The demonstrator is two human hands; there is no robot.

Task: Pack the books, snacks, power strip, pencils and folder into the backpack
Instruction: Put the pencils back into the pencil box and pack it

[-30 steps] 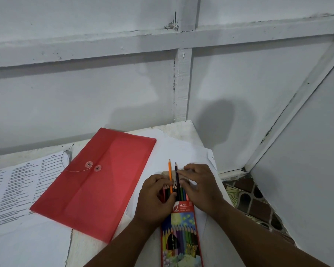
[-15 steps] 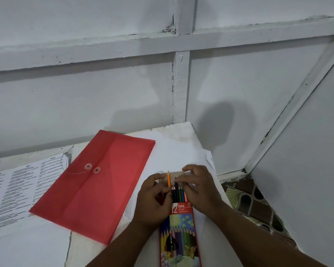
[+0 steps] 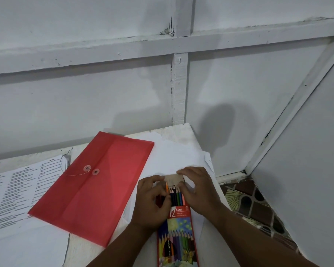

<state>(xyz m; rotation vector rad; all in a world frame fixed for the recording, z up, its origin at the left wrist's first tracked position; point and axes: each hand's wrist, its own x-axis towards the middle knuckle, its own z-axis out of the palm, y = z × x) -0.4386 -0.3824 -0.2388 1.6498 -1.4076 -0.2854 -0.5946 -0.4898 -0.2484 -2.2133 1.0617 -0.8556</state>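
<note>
While both hands point(image 3: 181, 195) steady it, box point(image 3: 178, 237) holds pencils point(image 3: 176, 196).

Both hands point(image 3: 178, 197) on pencil box point(image 3: 178, 234) flap, red folder point(image 3: 97, 186) beside

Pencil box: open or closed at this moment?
Open. The pencil box has its flap folded back, and coloured pencil tips show at its mouth between both hands.

Single head cam, wide-angle, looking fwd and down from above the table point(image 3: 183, 132), sitting close over it, facing the white wall point(image 3: 85, 103) and room corner at right.
</note>
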